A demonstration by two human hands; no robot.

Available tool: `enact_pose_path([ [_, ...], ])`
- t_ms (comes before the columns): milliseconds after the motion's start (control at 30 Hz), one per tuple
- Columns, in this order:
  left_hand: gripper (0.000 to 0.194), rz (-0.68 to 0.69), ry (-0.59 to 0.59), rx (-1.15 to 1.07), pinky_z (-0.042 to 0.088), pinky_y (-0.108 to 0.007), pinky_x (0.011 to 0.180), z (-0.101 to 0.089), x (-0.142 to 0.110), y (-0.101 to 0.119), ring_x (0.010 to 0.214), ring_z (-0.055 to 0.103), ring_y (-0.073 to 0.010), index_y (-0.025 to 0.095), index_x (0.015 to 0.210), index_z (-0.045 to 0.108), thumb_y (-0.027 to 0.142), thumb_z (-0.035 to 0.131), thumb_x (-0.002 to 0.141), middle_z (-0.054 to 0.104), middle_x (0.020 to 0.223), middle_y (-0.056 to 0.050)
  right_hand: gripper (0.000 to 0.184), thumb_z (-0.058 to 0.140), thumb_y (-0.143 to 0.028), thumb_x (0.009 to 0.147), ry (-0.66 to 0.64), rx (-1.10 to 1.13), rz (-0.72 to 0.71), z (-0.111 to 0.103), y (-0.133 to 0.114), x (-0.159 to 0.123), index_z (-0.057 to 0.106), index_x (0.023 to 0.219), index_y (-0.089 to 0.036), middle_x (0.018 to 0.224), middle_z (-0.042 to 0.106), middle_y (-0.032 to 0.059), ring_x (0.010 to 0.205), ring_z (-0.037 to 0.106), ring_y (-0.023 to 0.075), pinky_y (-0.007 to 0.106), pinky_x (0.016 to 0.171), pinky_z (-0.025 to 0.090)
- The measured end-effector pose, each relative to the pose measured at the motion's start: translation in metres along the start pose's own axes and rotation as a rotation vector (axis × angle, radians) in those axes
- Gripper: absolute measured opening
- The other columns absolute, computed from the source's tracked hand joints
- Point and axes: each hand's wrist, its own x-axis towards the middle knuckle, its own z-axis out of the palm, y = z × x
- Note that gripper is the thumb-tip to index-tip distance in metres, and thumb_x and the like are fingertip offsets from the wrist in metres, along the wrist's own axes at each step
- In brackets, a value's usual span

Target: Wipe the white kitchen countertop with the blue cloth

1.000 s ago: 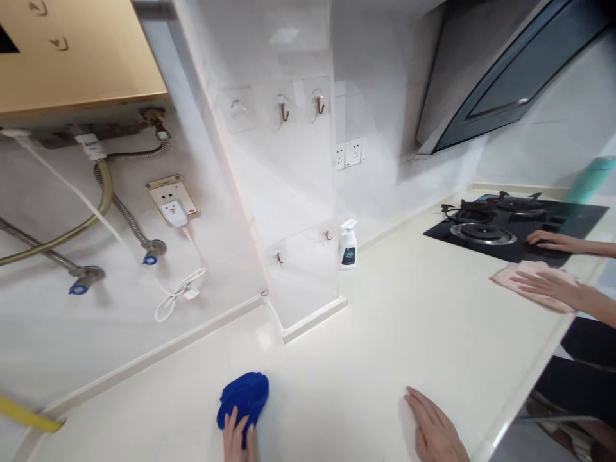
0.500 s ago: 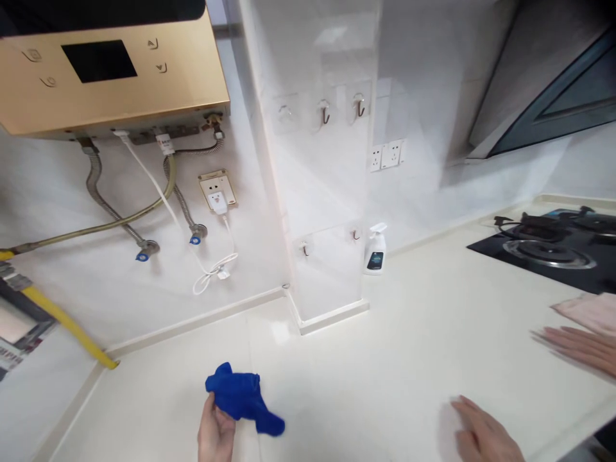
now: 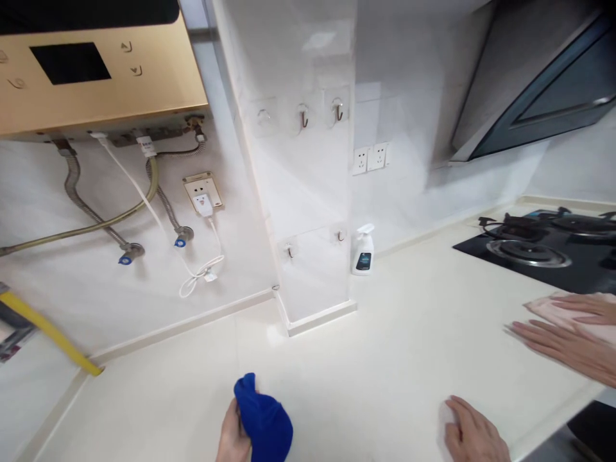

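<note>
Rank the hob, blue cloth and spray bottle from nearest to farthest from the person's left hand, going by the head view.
From the left hand:
1. Blue cloth: held in that hand.
2. Spray bottle: ahead and to the right, standing beside the pillar.
3. Hob: far right, under the hood.

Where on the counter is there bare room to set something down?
Two patches of counter: the middle, between spray bottle, hob and right hand; and the left, between yellow pipe and blue cloth, which the left hand holds. It is crowded at right, where a co-worker's hands and the pink cloth lie near the hob.
</note>
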Motion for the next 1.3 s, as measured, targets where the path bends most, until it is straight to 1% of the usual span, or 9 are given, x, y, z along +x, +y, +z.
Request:
enact_pose_path([
  [167, 0.027, -0.023, 0.105, 0.006, 0.052, -0.025, 0.048, 0.010, -0.002, -0.022, 0.039, 0.056, -0.0122, 0.018, 0.058, 0.053, 0.014, 0.052, 0.085, 0.055, 0.042, 0.002, 0.037, 0.036, -0.031, 0.087, 0.005, -0.034, -0.016, -0.004, -0.002, 0.000, 0.056, 0.115, -0.018, 0.126, 0.062, 0.0115, 0.107, 0.059, 0.0311, 0.045, 0.086, 0.049],
  [367, 0.013, 0.226, 0.061, -0.011, 0.058, -0.029, 0.070, 0.053, -0.003, 0.048, 0.061, 0.067, -0.0151, 0.017, 0.078, 0.066, 0.026, 0.058, 0.082, 0.068, 0.061, 0.001, 0.037, 0.037, -0.030, 0.087, -0.003, 0.003, -0.022, -0.011, -0.006, 0.000, 0.056, 0.116, -0.018, 0.126, 0.061, 0.0134, 0.112, 0.057, 0.0326, 0.048, 0.090, 0.048],
  [467, 0.026, 0.480, -0.074, 0.011, 0.056, -0.038, 0.087, 0.069, -0.004, 0.065, 0.086, 0.070, -0.0213, 0.021, 0.092, 0.068, 0.042, 0.065, 0.077, 0.074, 0.081, -0.001, 0.037, 0.037, -0.030, 0.086, -0.004, 0.039, -0.017, -0.012, -0.005, 0.000, 0.057, 0.116, -0.019, 0.125, 0.061, 0.0136, 0.114, 0.057, 0.0334, 0.050, 0.092, 0.048],
  [567, 0.039, 0.666, -0.324, 0.307, 0.052, -0.048, 0.095, 0.064, -0.010, 0.043, 0.100, 0.067, -0.0291, 0.022, 0.090, 0.068, 0.044, 0.079, 0.061, 0.075, 0.091, -0.005, 0.035, 0.038, -0.030, 0.086, 0.010, 0.083, -0.020, -0.011, -0.005, -0.001, 0.056, 0.114, -0.019, 0.125, 0.061, 0.0131, 0.115, 0.057, 0.0329, 0.050, 0.093, 0.047],
  [733, 0.012, 0.292, -0.721, 1.268, 0.037, -0.059, 0.110, 0.023, -0.040, -0.008, 0.111, 0.063, -0.0345, 0.026, 0.076, 0.073, 0.032, 0.074, 0.066, 0.074, 0.095, -0.008, 0.033, 0.040, -0.030, 0.085, 0.016, 0.103, -0.012, -0.009, -0.003, -0.002, 0.056, 0.112, -0.020, 0.126, 0.061, 0.0125, 0.114, 0.058, 0.0321, 0.049, 0.095, 0.047],
  [800, 0.019, 0.183, -0.808, 1.333, 0.029, -0.059, 0.116, 0.013, -0.051, -0.005, 0.126, 0.055, -0.0356, 0.029, 0.088, 0.076, 0.033, 0.069, 0.071, 0.073, 0.114, -0.008, 0.033, 0.041, -0.029, 0.084, 0.004, 0.089, -0.013, -0.010, -0.003, -0.002, 0.057, 0.112, -0.020, 0.125, 0.061, 0.0124, 0.114, 0.058, 0.0318, 0.049, 0.095, 0.047],
  [933, 0.035, 0.437, -0.532, 1.035, 0.032, -0.053, 0.118, 0.010, -0.035, 0.004, 0.134, 0.051, -0.0337, 0.024, 0.105, 0.071, 0.047, 0.059, 0.082, 0.061, 0.138, -0.014, 0.034, 0.039, -0.028, 0.085, -0.018, 0.029, -0.014, -0.014, -0.005, -0.001, 0.058, 0.112, -0.019, 0.126, 0.062, 0.0125, 0.110, 0.058, 0.0320, 0.049, 0.092, 0.048],
  [1100, 0.064, 0.889, 0.134, 1.317, 0.012, -0.066, 0.121, 0.011, 0.030, -0.063, 0.150, 0.019, -0.0426, 0.016, 0.130, 0.059, 0.049, 0.065, 0.075, 0.045, 0.153, -0.020, 0.034, 0.039, -0.029, 0.085, 0.002, 0.039, -0.017, -0.014, -0.006, -0.002, 0.058, 0.111, -0.019, 0.126, 0.062, 0.0121, 0.111, 0.058, 0.0322, 0.049, 0.092, 0.048],
  [1300, 0.038, 0.985, 0.008, 1.503, 0.028, -0.060, 0.119, 0.011, 0.066, -0.099, 0.146, 0.033, -0.0370, 0.023, 0.115, 0.071, 0.038, 0.051, 0.086, 0.054, 0.148, -0.012, 0.036, 0.042, -0.030, 0.082, 0.019, 0.087, -0.027, -0.007, 0.001, -0.002, 0.059, 0.112, -0.019, 0.123, 0.063, 0.0131, 0.108, 0.061, 0.0315, 0.049, 0.093, 0.049],
])
